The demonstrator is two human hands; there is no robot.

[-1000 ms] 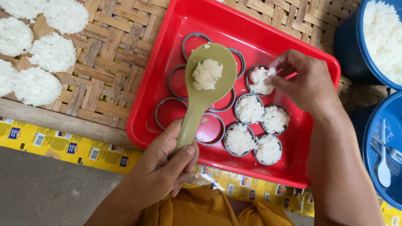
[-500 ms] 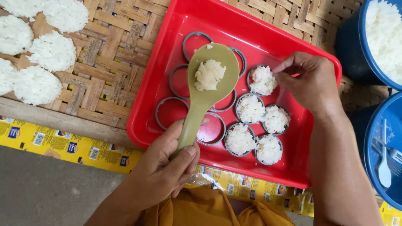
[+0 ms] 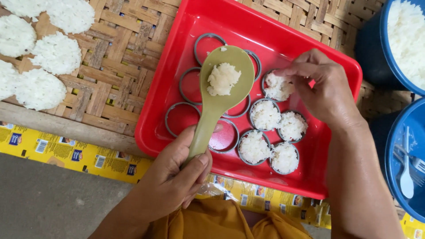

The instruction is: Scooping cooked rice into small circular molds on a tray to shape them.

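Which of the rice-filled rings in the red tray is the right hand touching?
The filled ring farthest from the person; the right hand presses its rice.

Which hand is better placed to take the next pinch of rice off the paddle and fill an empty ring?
Probably right. The right hand is free, fingertips on the rice in a ring beside the green paddle. The left hand grips the paddle's handle, holding the rice lump above the red tray.
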